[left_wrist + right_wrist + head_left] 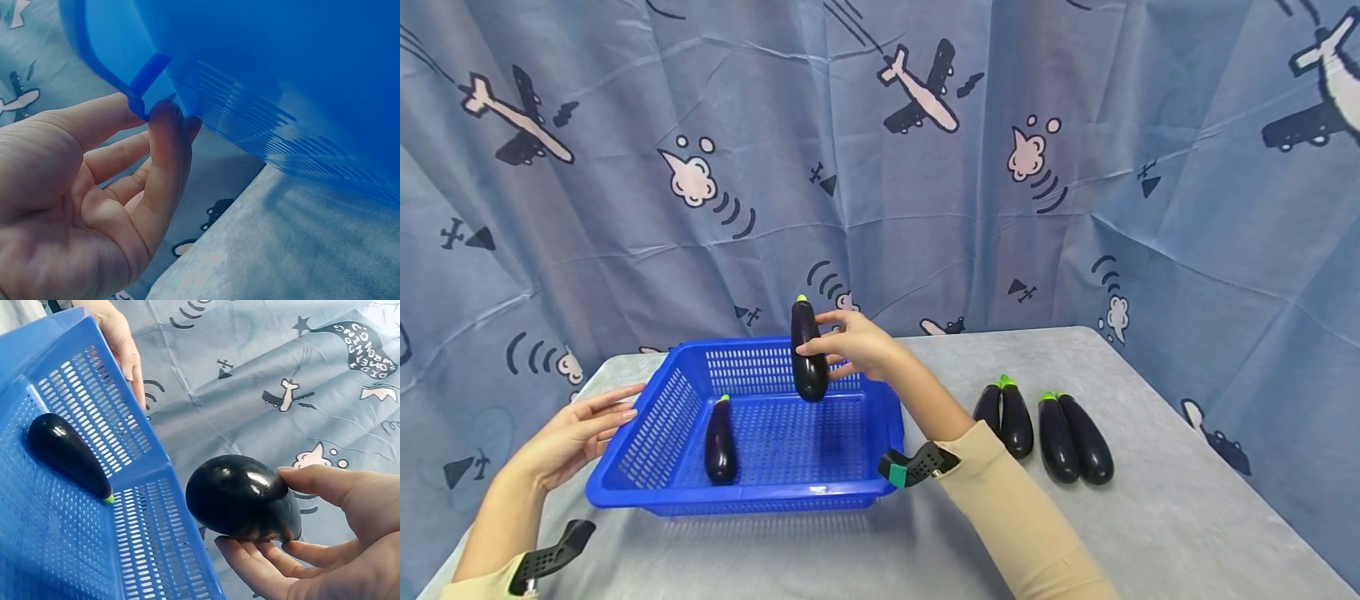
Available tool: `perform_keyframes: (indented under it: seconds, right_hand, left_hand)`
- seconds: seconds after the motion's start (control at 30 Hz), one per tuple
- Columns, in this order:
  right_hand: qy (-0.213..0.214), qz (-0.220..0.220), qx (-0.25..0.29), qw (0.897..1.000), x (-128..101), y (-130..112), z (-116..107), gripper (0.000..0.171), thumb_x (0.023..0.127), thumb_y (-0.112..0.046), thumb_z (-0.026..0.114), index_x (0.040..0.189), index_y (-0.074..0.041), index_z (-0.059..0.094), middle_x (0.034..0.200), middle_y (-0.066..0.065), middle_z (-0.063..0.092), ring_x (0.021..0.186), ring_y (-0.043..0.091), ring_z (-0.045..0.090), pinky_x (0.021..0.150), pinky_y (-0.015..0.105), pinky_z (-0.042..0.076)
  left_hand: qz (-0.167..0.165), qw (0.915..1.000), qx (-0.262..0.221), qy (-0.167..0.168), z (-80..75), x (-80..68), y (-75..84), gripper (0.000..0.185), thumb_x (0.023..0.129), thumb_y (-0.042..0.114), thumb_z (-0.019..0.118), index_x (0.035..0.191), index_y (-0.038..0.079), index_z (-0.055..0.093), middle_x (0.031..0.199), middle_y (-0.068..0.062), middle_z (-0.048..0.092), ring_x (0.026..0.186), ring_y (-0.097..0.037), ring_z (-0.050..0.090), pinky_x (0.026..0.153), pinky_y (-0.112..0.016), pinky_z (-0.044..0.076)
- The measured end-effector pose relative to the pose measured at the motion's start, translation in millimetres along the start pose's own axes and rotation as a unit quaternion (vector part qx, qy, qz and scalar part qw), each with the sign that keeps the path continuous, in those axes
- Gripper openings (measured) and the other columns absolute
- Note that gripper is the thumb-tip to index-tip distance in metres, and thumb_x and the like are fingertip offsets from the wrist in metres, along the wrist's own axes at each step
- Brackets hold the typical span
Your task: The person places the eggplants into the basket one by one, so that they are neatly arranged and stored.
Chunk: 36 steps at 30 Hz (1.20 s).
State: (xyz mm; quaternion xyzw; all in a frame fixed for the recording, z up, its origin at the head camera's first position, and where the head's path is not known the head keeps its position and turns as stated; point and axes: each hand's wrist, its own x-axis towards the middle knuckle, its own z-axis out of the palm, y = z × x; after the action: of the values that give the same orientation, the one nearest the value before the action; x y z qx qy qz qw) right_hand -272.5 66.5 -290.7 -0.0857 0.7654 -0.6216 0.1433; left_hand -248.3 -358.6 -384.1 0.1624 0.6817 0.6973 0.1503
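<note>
The eggplant (808,350) I am handling hangs upright over the far half of the blue basket (625,492), green stem end up, its rounded end just above the basket's floor. My right hand (857,343) pinches it from the side, thumb on one face and fingers on the other; in the right wrist view the thumb and fingers wrap the dark glossy body (242,499) just past the basket's far wall.

My left hand (576,433) lies against the basket's left rim with the fingers nearly straight and spread, holding nothing. In the left wrist view the fingertips (167,119) touch the underside of the rim beside a rib of the basket (262,75).

A second eggplant (721,442) lies inside the basket near its left front, stem pointing away from me. Four more eggplants (1045,429) lie on the grey tabletop (1187,517) to the right of the basket, in two close pairs, stems away from me. A blue curtain with aeroplane prints (925,167) hangs behind the tabletop.
</note>
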Motion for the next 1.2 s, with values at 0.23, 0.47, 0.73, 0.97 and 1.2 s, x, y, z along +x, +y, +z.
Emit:
perform_keyframes:
  seconds: [0.23, 0.47, 0.73, 0.97, 1.2]
  right_hand:
    - [-0.025, 0.027, -0.001, 0.999, 6.4, -4.2, 15.2, 0.07, 0.094, -0.012, 0.08, 0.156, -0.005, 0.046, 0.138, 0.028, 0.062, 0.123, 0.046, 0.066, 0.095, 0.054, 0.06]
    - [-0.049, 0.056, -0.004, 0.997, 8.6, -10.4, 30.5, 0.071, 0.095, -0.015, 0.08, 0.156, -0.006, 0.046, 0.142, 0.025, 0.06, 0.129, 0.047, 0.062, 0.098, 0.055, 0.059]
    - [-0.076, 0.089, 0.003, 0.993, 19.6, -9.9, 44.2, 0.063, 0.096, -0.012, 0.078, 0.152, -0.003, 0.05, 0.149, 0.023, 0.055, 0.136, 0.049, 0.056, 0.104, 0.059, 0.054]
    - [-0.104, 0.119, -0.001, 0.987, 32.4, -8.9, 59.3, 0.063, 0.098, -0.008, 0.076, 0.154, 0.001, 0.048, 0.152, 0.021, 0.053, 0.14, 0.048, 0.052, 0.106, 0.06, 0.052]
    - [-0.12, 0.156, 0.007, 0.98, 46.8, -3.9, 69.5, 0.061, 0.098, -0.004, 0.073, 0.153, 0.003, 0.046, 0.151, 0.026, 0.052, 0.141, 0.05, 0.05, 0.109, 0.059, 0.051]
  left_hand:
    - [-0.003, 1.0, -0.003, 0.003, -0.4, 0.0, 0.1, 0.048, 0.111, 0.001, 0.047, 0.127, 0.038, 0.073, 0.113, 0.003, 0.075, 0.098, -0.015, 0.076, 0.082, -0.032, 0.064]
    - [-0.007, 0.9999, 0.006, 0.006, 0.9, 1.2, 0.9, 0.047, 0.111, 0.002, 0.048, 0.127, 0.039, 0.072, 0.113, 0.004, 0.076, 0.099, -0.014, 0.076, 0.083, -0.032, 0.064]
    - [-0.005, 0.9999, 0.009, 0.004, 0.1, 0.7, 0.9, 0.047, 0.111, 0.002, 0.048, 0.126, 0.039, 0.072, 0.113, 0.005, 0.076, 0.099, -0.014, 0.076, 0.083, -0.032, 0.064]
    - [-0.006, 0.9998, 0.011, 0.015, -1.0, 0.5, 0.7, 0.047, 0.111, 0.002, 0.048, 0.126, 0.039, 0.072, 0.112, 0.004, 0.076, 0.098, -0.014, 0.075, 0.082, -0.031, 0.064]
    - [-0.017, 0.9993, 0.021, 0.027, 0.1, 0.8, 1.5, 0.046, 0.111, 0.003, 0.049, 0.124, 0.041, 0.072, 0.111, 0.005, 0.075, 0.098, -0.013, 0.075, 0.083, -0.031, 0.064]
